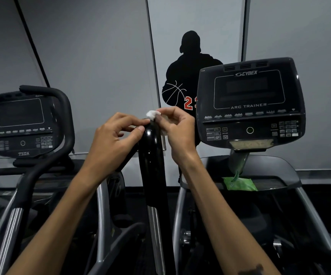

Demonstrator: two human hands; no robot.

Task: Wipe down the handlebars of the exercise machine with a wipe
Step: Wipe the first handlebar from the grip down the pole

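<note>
Right hand [177,130]: fingers curled, thumb and forefinger pinching a small white wipe [151,114], bunched up, at the very top of the black handlebar [151,161]. More of the wipe shows pale below the fingers on the handlebar's right side, pressed between palm and bar.

Left hand [113,137]: fingers half curled, thumb and forefinger tips meeting at the handlebar's top end from the left. Fingertips sit right beside the wipe; can't tell if they actually hold it or only touch the bar.

Handlebar: glossy black grip, upright, slightly curved, centre of view between both forearms. Lower down it goes into a silver metal tube [156,235].

Outward:
- Right of the hands: Cybex console [250,104], marked "ARC TRAINER", screen dark.
- Below the console, on the machine's tray at its near edge: green wipe packet [240,183], flap standing up.
- Left: second machine's console [24,124], marked "750A", screen dark, with a black looped handle [61,108] around it.
- Back: grey wall [101,56] with a black silhouette decal [188,72] of a figure holding a basketball, red number partly hidden behind the Cybex console.
</note>
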